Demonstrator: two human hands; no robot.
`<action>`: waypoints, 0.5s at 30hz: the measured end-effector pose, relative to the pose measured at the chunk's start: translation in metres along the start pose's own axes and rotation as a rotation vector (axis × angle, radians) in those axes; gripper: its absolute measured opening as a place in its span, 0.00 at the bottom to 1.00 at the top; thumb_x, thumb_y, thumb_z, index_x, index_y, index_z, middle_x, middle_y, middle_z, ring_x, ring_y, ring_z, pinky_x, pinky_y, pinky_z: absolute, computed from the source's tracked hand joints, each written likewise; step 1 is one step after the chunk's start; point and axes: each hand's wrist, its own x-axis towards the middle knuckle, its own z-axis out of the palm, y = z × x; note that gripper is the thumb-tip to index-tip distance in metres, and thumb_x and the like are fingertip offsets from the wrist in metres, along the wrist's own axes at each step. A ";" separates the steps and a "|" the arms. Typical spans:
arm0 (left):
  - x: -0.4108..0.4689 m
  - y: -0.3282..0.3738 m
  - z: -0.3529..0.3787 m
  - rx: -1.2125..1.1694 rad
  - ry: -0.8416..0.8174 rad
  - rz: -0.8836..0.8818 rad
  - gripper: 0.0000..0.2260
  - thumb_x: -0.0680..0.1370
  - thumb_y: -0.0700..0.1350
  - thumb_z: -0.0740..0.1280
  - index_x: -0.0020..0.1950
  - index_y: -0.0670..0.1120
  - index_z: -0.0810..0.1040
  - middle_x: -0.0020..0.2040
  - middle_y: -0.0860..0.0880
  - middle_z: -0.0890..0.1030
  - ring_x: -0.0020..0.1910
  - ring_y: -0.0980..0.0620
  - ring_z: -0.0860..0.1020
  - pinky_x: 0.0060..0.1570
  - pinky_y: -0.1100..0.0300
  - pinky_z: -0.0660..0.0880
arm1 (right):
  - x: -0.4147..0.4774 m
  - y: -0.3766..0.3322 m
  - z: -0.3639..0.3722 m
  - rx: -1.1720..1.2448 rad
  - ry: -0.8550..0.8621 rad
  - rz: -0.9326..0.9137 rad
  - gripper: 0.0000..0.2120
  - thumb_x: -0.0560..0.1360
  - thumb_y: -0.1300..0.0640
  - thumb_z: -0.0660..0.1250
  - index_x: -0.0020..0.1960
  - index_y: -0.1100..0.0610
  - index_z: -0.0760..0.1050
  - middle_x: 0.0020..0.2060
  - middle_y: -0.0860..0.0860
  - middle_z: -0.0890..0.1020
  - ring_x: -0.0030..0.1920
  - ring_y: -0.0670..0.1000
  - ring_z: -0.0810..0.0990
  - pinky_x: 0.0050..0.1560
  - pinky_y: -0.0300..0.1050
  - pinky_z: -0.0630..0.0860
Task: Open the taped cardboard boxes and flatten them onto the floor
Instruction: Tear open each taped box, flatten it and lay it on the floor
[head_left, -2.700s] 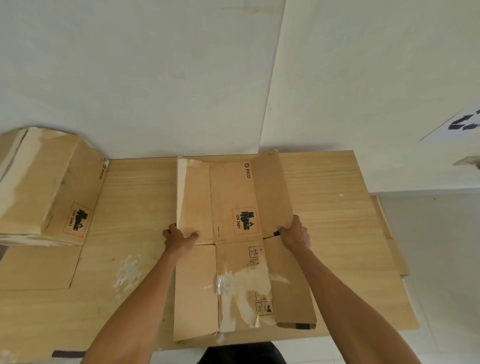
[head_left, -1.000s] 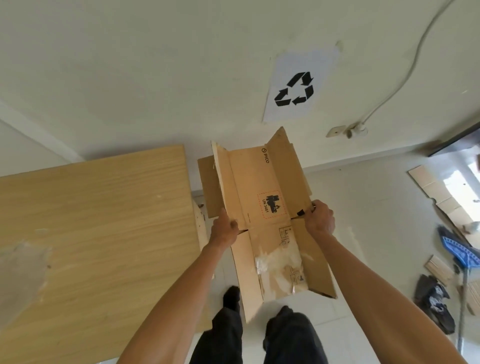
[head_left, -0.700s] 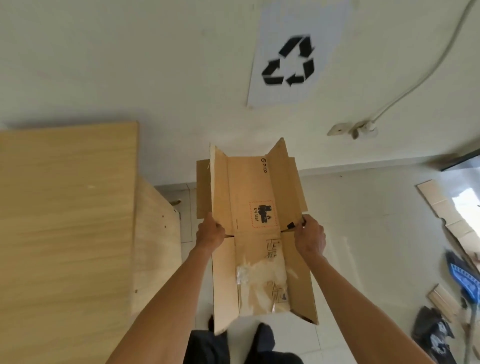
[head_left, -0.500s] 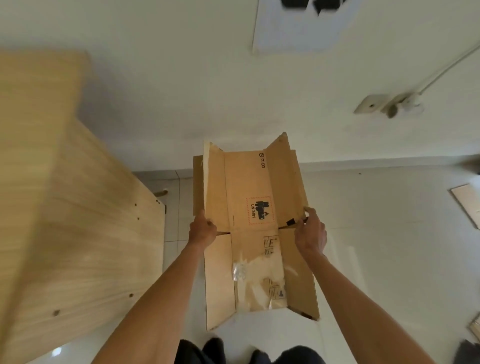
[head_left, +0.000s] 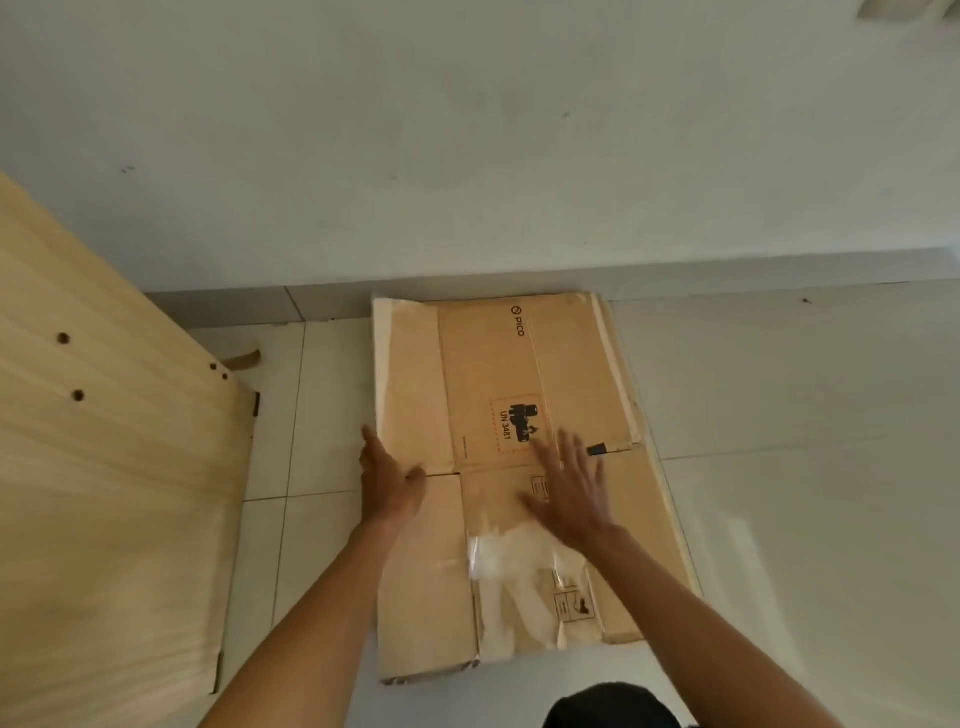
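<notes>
On the tiled floor (head_left: 779, 467), against the wall (head_left: 467, 156), the cardboard box (head_left: 493, 364) now lies flat; half a second ago I held it in the air by both side edges. My right grip (head_left: 571, 493) is spread apart and blurred over its middle. My left grip (head_left: 389, 483) rests with straight fingers on its left edge, near the counter (head_left: 104, 467).

floor (head_left: 779, 493): white-tiled | cardboard box (head_left: 488, 364): flattened, lying on it
</notes>
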 end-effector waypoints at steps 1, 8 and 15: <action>0.000 -0.009 0.001 -0.003 0.006 -0.002 0.48 0.79 0.45 0.71 0.82 0.49 0.35 0.82 0.43 0.48 0.78 0.37 0.59 0.74 0.42 0.63 | -0.003 -0.003 0.014 -0.026 -0.068 -0.020 0.44 0.75 0.26 0.55 0.81 0.41 0.38 0.79 0.54 0.32 0.79 0.59 0.33 0.74 0.76 0.42; -0.010 -0.039 0.021 0.220 0.020 0.076 0.40 0.79 0.57 0.67 0.82 0.45 0.48 0.73 0.42 0.66 0.70 0.40 0.66 0.65 0.43 0.71 | 0.003 0.002 0.030 -0.085 -0.108 0.055 0.47 0.67 0.16 0.41 0.77 0.35 0.28 0.77 0.50 0.26 0.78 0.58 0.28 0.69 0.81 0.38; 0.026 -0.016 0.018 0.287 -0.194 -0.017 0.44 0.77 0.60 0.69 0.81 0.49 0.44 0.70 0.44 0.57 0.71 0.41 0.59 0.70 0.47 0.64 | 0.021 0.011 0.016 -0.149 -0.222 0.082 0.50 0.64 0.14 0.43 0.74 0.34 0.23 0.73 0.49 0.20 0.75 0.59 0.23 0.65 0.85 0.39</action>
